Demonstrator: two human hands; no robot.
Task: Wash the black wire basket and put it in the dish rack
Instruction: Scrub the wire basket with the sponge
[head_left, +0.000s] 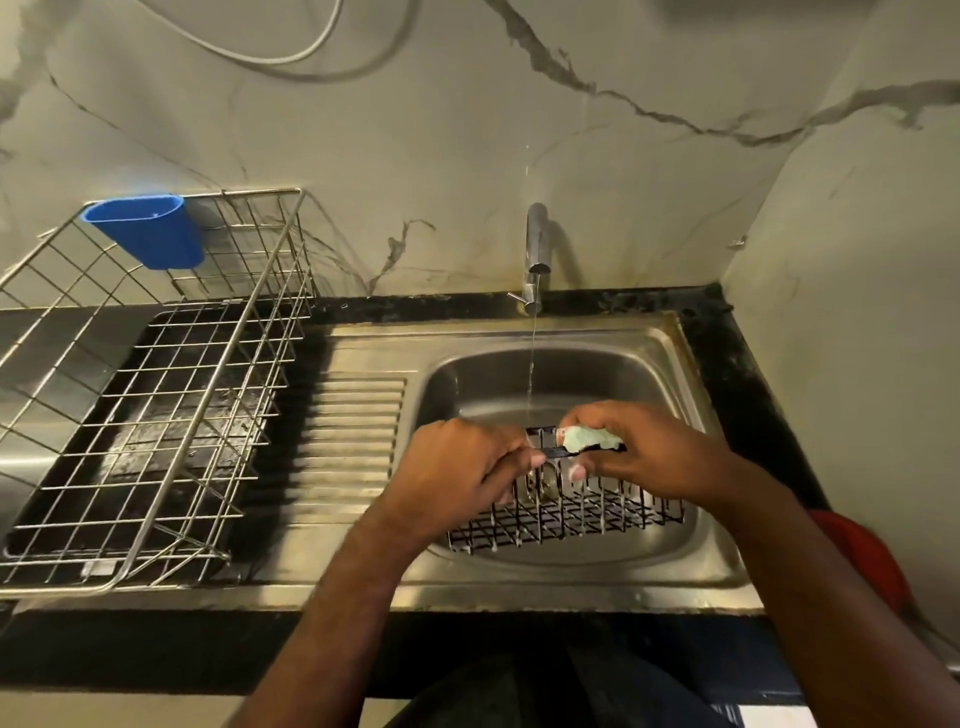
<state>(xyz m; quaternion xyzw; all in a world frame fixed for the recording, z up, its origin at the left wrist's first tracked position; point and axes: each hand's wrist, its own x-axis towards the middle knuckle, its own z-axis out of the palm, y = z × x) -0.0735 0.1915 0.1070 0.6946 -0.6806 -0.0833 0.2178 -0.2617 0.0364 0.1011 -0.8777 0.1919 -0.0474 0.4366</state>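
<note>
The black wire basket (571, 512) is held over the steel sink (670, 364), tilted with its open grid facing me. My left hand (457, 475) grips its left end near the top rim. My right hand (649, 452) presses a pale green sponge (589, 439) onto the basket's upper rim. A thin stream of water (531, 364) falls from the chrome tap (536, 249) onto that rim. The steel wire dish rack (156, 415) stands on the counter to the left, with nothing in it.
A blue plastic cup holder (148, 231) hangs on the rack's back rim. The ribbed drainboard (358, 436) lies between rack and sink bowl. A black counter edge (737, 364) frames the sink on the right, and a red object (862, 551) sits beyond my right forearm.
</note>
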